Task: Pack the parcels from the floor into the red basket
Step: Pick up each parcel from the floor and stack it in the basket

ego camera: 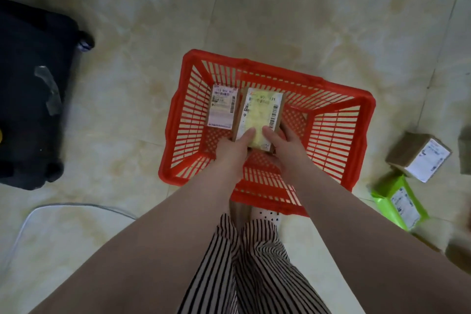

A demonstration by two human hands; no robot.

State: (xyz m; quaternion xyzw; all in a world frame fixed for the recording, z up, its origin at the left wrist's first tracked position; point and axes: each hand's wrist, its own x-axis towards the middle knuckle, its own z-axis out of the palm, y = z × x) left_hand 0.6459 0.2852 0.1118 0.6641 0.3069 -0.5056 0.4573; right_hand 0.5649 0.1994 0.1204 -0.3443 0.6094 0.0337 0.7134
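The red basket (339,132) stands on the tiled floor straight in front of me. Inside it, against the left wall, lies a brown parcel with a white label (222,106). Over the basket I hold a second brown parcel with a yellowish label (260,112). My left hand (233,149) and my right hand (285,148) grip its near end, thumbs on top and fingers underneath. It is level with the first parcel and just to its right; whether it touches the basket floor I cannot tell.
On the floor to the right lie a brown box with a white label (419,157), a green bag parcel (398,201) and the edges of more parcels. A dark suitcase (33,89) stands at the left. A white cable (76,205) curves near my striped trousers.
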